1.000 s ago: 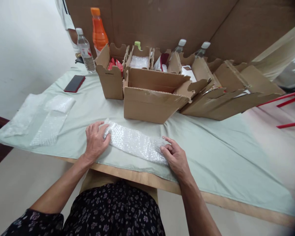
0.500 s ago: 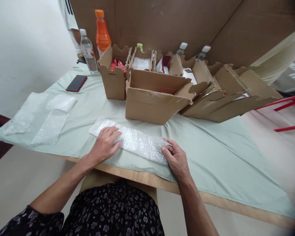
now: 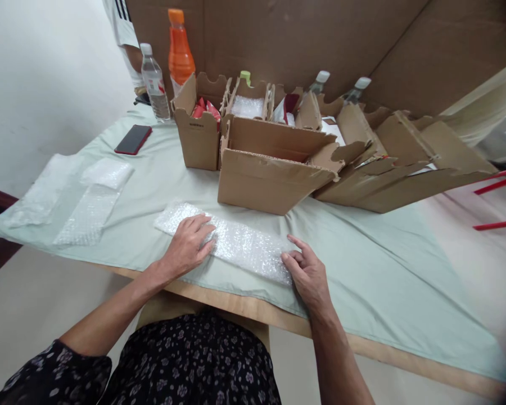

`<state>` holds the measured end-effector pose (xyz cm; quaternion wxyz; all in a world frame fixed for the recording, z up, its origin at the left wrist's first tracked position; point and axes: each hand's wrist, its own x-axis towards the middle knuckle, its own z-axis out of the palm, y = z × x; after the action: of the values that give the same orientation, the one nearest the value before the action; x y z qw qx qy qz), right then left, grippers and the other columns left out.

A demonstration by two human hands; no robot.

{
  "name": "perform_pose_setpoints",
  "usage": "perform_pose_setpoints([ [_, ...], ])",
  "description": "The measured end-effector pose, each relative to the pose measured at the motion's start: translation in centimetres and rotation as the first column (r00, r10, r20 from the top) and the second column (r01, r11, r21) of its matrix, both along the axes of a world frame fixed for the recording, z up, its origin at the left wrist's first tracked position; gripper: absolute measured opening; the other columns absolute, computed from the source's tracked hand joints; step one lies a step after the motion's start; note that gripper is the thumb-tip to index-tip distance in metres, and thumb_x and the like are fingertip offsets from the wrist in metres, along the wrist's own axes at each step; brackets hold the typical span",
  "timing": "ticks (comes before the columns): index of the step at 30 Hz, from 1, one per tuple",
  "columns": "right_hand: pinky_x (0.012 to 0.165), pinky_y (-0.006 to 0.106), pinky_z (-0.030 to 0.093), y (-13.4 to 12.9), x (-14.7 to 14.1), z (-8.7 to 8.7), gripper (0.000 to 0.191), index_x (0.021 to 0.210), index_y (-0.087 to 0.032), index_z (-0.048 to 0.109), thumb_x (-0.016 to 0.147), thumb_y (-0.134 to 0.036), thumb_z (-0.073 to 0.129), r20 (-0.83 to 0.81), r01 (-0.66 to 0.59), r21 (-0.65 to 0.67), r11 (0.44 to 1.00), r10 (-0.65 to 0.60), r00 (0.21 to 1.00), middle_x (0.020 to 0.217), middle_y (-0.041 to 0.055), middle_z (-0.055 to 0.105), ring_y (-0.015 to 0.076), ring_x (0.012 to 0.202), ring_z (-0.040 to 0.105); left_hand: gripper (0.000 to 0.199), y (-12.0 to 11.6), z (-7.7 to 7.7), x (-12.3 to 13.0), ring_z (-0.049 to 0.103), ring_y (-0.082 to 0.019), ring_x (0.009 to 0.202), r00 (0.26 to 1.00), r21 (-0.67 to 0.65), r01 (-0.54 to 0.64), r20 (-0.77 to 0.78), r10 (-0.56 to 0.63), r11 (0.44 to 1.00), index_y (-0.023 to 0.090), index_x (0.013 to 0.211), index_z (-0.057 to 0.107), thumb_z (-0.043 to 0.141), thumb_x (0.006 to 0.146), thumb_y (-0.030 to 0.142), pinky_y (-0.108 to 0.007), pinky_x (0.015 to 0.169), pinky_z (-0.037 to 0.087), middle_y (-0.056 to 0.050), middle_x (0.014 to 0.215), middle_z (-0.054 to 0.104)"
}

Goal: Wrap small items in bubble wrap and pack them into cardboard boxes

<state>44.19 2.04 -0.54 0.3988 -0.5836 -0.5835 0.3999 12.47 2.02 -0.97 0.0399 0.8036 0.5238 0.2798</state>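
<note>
A long flat strip of bubble wrap (image 3: 248,247) lies slantwise on the cloth near the table's front edge. My left hand (image 3: 189,242) rests on its left half, palm down, fingers stretched out and thumb apart. At the strip's right end is my right hand (image 3: 310,275). Its thumb presses on the wrap, the index finger sticks out and the other fingers curl in at the edge; their tips are partly hidden.
Behind the strip stands an open cardboard box (image 3: 257,183), with several more filled boxes around it. A phone (image 3: 133,139), a water bottle (image 3: 155,84) and an orange bottle (image 3: 180,56) are at back left. Other bubble wrap pieces (image 3: 88,214) lie left. A red frame (image 3: 500,183) is at right.
My left hand has slid slightly right along the bubble wrap. The right index finger has lifted a little from the wrap's end. The whole view has shifted slightly.
</note>
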Motion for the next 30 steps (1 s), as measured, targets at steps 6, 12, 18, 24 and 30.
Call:
perform_pose_setpoints([
  [6,0.062,0.027,0.04,-0.2,0.2,0.1,0.054,0.137,-0.019,0.063,0.089,-0.042,0.067,-0.071,0.027,-0.023,0.999,-0.028,0.997,0.065,-0.0062,0.052,0.0116,0.06,0.045,0.021,0.5,-0.5,0.5,0.061,-0.03,0.119,1.0,-0.087,0.018,-0.024,-0.02,0.996,0.022,0.111,0.068,0.06,0.092,0.026,-0.051,0.106,0.043,-0.012,0.127,0.067],
  [12,0.059,0.027,0.037,-0.3,0.2,0.5,0.061,0.144,-0.019,0.057,0.089,-0.042,0.066,-0.062,0.004,-0.059,0.998,-0.008,0.998,0.064,-0.0061,0.052,0.012,0.06,0.044,0.023,0.2,-0.6,0.6,0.059,-0.03,0.123,1.0,-0.06,0.021,0.0,-0.021,0.998,0.021,0.113,0.068,0.059,0.092,0.024,-0.052,0.108,0.043,-0.012,0.127,0.066],
  [18,0.058,0.026,0.035,-0.6,-0.2,1.2,0.049,0.135,-0.019,0.065,0.09,-0.04,0.064,-0.026,0.001,-0.038,0.999,-0.002,1.0,0.061,-0.0074,0.043,0.0115,0.057,0.039,0.022,0.2,-0.2,1.4,0.059,-0.03,0.124,0.998,-0.052,0.067,0.005,-0.067,0.996,0.022,0.113,0.068,0.059,0.093,0.023,-0.053,0.11,0.042,-0.011,0.126,0.068],
  [24,0.056,0.026,0.035,-0.2,-0.6,1.8,0.061,0.148,-0.02,0.052,0.091,-0.04,0.064,-0.028,0.021,-0.028,0.999,-0.021,0.999,0.064,-0.0077,0.045,0.0113,0.057,0.04,0.023,0.4,-0.5,1.6,0.058,-0.031,0.124,0.997,-0.102,0.079,0.032,-0.076,0.992,0.021,0.113,0.07,0.058,0.093,0.023,-0.056,0.113,0.039,-0.012,0.128,0.067],
  [30,0.053,0.024,0.033,0.1,-0.9,1.2,0.04,0.124,-0.02,0.061,0.088,-0.039,0.063,-0.02,0.021,-0.037,0.999,-0.022,1.0,0.062,-0.0085,0.044,0.0104,0.053,0.037,0.025,0.2,-0.7,1.3,0.058,-0.03,0.126,0.996,-0.122,0.082,0.056,-0.076,0.989,0.023,0.115,0.07,0.059,0.092,0.022,-0.058,0.116,0.037,-0.011,0.129,0.068],
])
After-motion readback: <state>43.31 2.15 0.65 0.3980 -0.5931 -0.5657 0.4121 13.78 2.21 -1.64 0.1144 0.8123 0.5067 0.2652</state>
